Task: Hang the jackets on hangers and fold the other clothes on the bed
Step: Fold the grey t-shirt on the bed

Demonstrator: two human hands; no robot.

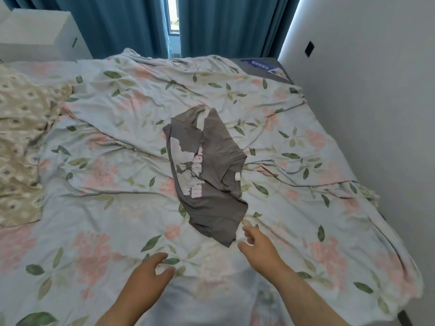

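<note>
Both forearms reach out low over the bed (pixel 77 203) with its floral cover. My left hand (pixel 150 270) hovers just above the cloth, fingers loosely curled, its grip wide and holding nothing. My right hand (pixel 256 247) is further forward, grip wide too, fingertips just beside the near corner of the grey T-shirt (pixel 209 170). Whether they touch the fabric, I cannot tell.

That shirt lies crumpled in the middle of the bed, printed side partly up, one half flopped over the other, a small white label showing near its right edge. It's no jacket, so I judge it's one for folding, and the stretch of cover around it gives me room to spread it flat.

My right hand is closest, so that near corner looks like the place to pinch, with the left coming in for the other side of the hem. A beige patterned cover (pixel 18 128) lies bunched at the left edge, well apart. No hangers or jackets in view.
</note>
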